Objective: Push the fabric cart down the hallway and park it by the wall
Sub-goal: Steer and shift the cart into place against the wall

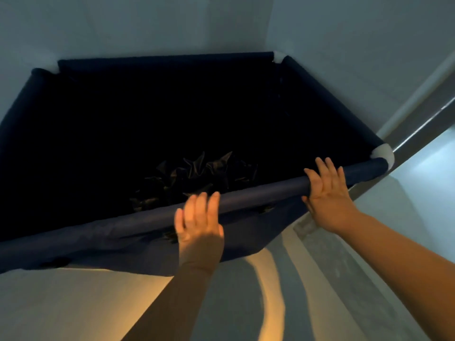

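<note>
A dark navy fabric cart (pixel 246 232) fills the middle of the view, with white corner joints on its tube frame. Its far side stands against a pale wall (pixel 147 25), in a corner. My left hand (pixel 199 227) lies over the near top rail (pixel 266 193) near its middle, fingers draped on the tube. My right hand (pixel 328 193) holds the same rail nearer the right corner, fingers over the top and thumb below. Crumpled dark shiny material (pixel 197 175) lies at the bottom of the cart.
A second pale wall (pixel 357 45) runs along the cart's right side, with a white and grey door frame or trim (pixel 416 112) beside the right corner. Pale floor (pixel 73 303) lies below me, lit warm orange with arm shadows across it.
</note>
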The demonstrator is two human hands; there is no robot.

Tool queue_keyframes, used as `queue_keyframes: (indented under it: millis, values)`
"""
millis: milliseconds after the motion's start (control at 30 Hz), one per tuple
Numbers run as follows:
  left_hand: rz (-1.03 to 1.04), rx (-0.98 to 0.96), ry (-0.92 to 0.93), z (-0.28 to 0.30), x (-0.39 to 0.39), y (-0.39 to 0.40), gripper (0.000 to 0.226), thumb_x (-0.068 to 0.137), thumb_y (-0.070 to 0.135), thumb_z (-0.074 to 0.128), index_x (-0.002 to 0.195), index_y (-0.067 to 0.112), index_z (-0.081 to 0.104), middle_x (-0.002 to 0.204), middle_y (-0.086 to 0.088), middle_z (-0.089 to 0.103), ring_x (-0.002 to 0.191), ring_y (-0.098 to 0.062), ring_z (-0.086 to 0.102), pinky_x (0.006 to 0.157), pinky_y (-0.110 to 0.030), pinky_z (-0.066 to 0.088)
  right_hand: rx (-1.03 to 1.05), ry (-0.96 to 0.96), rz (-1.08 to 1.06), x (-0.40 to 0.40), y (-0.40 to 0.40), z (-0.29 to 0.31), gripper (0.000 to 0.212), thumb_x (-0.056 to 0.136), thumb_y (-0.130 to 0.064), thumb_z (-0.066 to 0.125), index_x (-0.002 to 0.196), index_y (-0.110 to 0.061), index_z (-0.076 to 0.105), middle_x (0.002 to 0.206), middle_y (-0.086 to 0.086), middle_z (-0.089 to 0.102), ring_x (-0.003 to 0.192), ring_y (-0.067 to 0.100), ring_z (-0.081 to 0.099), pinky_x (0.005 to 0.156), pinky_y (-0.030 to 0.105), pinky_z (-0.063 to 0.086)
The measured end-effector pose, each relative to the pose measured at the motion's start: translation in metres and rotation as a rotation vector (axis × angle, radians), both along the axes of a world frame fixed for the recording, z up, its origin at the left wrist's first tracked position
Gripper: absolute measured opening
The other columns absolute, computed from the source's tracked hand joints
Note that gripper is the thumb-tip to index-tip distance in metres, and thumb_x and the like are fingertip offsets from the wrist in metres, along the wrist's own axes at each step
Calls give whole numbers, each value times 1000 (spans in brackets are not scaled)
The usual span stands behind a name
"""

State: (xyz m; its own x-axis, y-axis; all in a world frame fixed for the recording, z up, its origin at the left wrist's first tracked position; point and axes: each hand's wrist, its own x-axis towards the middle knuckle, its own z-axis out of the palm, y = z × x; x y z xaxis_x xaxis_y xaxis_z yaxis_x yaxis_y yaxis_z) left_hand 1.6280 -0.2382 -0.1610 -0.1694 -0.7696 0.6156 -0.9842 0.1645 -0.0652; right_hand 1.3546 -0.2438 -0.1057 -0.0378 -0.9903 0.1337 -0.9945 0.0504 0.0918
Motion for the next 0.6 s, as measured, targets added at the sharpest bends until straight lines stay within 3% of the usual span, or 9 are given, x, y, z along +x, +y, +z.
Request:
queue_keyframes:
  millis: [133, 200, 300, 433, 600]
  values:
    - [10, 68, 62, 5, -28, -3, 70, 74, 14, 56, 139, 13, 34, 136, -9, 36, 128, -29, 31, 111, -45, 8, 82, 65, 4, -26, -25, 2, 68, 96, -30, 45, 149, -5, 9, 157, 22, -7, 144, 37, -13, 116, 50, -11]
    - [-14, 90, 121, 8, -35, -6, 73, 70, 11, 63, 137, 12, 34, 134, -9, 33, 127, -30, 30, 109, -45, 6, 109, 76, 1, -32, -34, 2, 68, 98, -33, 38, 149, -8, 2, 157, 19, -13, 143, 35, -18, 116, 49, -13]
    - [-12, 92, 86, 8, -40, -14, 84, 61, 12, 75, 135, 12, 35, 131, -10, 33, 124, -30, 30, 107, -44, 6, 112, 72, 13, -40, -42, 0, 67, 98, -33, 38, 149, -9, 3, 157, 19, -13, 143, 35, -18, 116, 50, -11]
    - [1, 46, 24, 6, -42, -28, 84, 61, 14, 74, 134, 12, 34, 130, -10, 32, 123, -30, 29, 107, -45, 5, 62, 47, 42, -45, -51, -2, 68, 95, -30, 44, 149, -8, 10, 157, 20, -5, 144, 35, -13, 116, 50, -12]
    - [2, 49, 34, 4, -40, -47, 86, 61, 12, 74, 136, 11, 31, 130, -11, 29, 124, -30, 26, 109, -45, 0, 64, 50, 29, -44, -73, -6, 68, 96, -33, 41, 149, -11, 4, 158, 18, -9, 144, 34, -16, 115, 49, -13]
